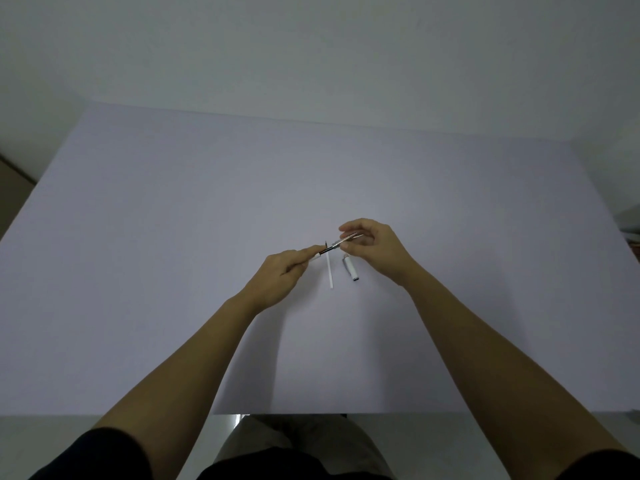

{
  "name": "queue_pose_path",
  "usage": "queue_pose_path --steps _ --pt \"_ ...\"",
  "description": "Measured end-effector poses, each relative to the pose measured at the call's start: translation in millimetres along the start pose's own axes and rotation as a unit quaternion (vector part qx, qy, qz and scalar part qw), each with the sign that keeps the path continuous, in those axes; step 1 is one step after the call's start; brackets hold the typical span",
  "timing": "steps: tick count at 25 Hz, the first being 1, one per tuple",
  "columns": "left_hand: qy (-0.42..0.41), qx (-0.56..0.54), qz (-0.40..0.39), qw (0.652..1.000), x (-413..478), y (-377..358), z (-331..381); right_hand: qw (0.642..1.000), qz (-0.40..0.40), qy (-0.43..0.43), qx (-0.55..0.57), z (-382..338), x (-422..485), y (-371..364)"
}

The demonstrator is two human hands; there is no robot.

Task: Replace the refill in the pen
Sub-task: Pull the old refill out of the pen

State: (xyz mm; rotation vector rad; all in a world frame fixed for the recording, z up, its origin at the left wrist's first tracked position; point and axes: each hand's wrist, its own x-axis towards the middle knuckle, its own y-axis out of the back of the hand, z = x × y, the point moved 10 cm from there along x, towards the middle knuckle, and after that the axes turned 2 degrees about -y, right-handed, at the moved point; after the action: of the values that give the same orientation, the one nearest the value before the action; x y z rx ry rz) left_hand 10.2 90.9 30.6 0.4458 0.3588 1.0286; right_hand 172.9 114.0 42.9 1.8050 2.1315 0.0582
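Just right of frame centre, your left hand [277, 275] pinches the slim pen barrel [320, 252] while your right hand [372, 247] grips its metallic tip [341, 242], above a thin white refill [330, 268] and a capped pen section [350, 269] lying on the smooth table [173, 237].

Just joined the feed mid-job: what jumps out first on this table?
Two bare hands meet over the middle of the pale table: the left hand and right hand each pinch one end of a thin pen part held above the surface. Just below it lie a white refill, running toward the person, and a short white pen piece to its right, apart from the refill.
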Motion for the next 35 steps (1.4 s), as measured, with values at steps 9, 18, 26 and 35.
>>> queue_pose_path --steps 9,18,26,35 --pt "0.066 -0.078 0.032 0.994 -6.4 2.0 -29.7 0.976 0.137 -0.13 0.106 63.3 1.3 30.8" --pt "0.068 -0.101 0.06 0.991 6.3 15.5 -23.7 0.964 0.151 -0.164 -0.147 103.2 4.0 24.7" --pt "0.066 -0.101 0.061 0.991 14.3 5.4 -25.8 0.959 0.204 -0.129 -0.15 89.1 2.6 33.8" --pt "0.069 -0.094 0.048 0.992 17.2 -16.7 -23.4 0.989 0.08 -0.038 0.116 34.2 16.4 -17.7"
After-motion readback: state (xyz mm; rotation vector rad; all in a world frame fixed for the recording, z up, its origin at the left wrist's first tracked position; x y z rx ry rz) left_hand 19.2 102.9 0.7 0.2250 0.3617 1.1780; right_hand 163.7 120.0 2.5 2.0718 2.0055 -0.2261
